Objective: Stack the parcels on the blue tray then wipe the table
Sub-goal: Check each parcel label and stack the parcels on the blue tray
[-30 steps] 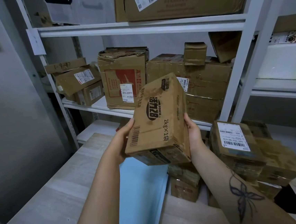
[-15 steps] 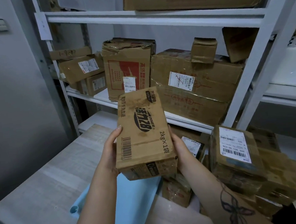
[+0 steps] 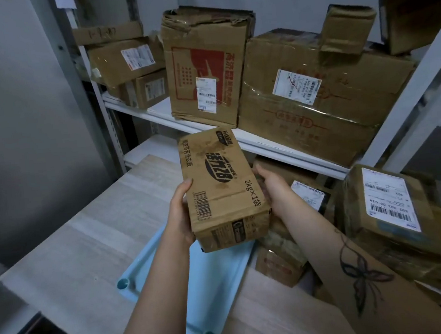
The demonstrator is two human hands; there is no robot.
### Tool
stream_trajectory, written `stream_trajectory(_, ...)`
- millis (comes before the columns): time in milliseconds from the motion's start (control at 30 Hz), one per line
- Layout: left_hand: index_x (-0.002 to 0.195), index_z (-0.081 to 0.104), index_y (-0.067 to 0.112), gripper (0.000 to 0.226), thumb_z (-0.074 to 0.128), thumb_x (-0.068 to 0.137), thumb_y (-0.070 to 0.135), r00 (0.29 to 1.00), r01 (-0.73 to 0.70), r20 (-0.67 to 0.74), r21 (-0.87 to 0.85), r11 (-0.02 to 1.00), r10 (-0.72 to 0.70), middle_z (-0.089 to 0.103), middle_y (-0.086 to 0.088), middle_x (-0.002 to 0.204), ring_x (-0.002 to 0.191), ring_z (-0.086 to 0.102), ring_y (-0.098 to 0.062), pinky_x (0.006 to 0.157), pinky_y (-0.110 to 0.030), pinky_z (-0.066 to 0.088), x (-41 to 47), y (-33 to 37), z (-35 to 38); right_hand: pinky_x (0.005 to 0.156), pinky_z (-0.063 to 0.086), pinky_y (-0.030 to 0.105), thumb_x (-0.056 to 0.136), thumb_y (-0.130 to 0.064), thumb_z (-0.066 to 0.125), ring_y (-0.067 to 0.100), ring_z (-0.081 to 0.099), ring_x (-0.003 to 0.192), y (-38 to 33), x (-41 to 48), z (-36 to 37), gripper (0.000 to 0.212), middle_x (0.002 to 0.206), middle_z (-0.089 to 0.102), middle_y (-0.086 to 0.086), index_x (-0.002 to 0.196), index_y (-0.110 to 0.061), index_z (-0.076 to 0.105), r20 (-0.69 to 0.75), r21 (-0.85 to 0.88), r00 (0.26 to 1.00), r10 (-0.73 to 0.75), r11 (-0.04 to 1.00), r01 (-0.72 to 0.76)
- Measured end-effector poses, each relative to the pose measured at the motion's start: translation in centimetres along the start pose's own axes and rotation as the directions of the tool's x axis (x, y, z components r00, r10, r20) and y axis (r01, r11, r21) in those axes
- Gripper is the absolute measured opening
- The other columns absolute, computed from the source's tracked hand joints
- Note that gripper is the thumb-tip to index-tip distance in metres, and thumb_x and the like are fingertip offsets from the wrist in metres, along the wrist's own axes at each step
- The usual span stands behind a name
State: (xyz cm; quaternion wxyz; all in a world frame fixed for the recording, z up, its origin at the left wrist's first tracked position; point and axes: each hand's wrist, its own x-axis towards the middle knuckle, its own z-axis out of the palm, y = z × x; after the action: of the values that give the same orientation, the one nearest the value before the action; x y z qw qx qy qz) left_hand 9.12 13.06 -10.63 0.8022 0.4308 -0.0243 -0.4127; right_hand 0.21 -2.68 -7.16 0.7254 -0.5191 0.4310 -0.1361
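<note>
Both the left hand (image 3: pixel 182 213) and right hand (image 3: pixel 272 186) have lowered the gripped brown printed cardboard parcel (image 3: pixel 222 185) toward the light-blue plastic tray (image 3: pixel 212 288); placement looks imminent.

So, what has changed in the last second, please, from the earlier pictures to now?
The brown parcel has come down from shelf height toward the blue tray and now hangs over its far end; contact cannot be told. Nothing was taken or let go: the left grip and right grip hold its sides as before. The pile of parcels at the right stayed.
</note>
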Motion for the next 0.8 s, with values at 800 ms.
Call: stream_trajectory(800,0.099,0.073,0.015,0.047,0.040,0.088,0.046,0.983,0.156,-0.049,-0.265,0.952,-0.175,0.071,-0.010,0.098,0.092,0.063,-0.029,0.083,-0.037,0.049,10.6,-1.1,-3.7,0.088,0.050,0.040,0.083,-0.066,0.052,0.023,0.064,0.096,-0.3,6.0,3.5,0.047,0.100,0.067,0.003,0.095,-0.022,0.063,-0.011,-0.364,0.989,0.147,0.921,-0.141)
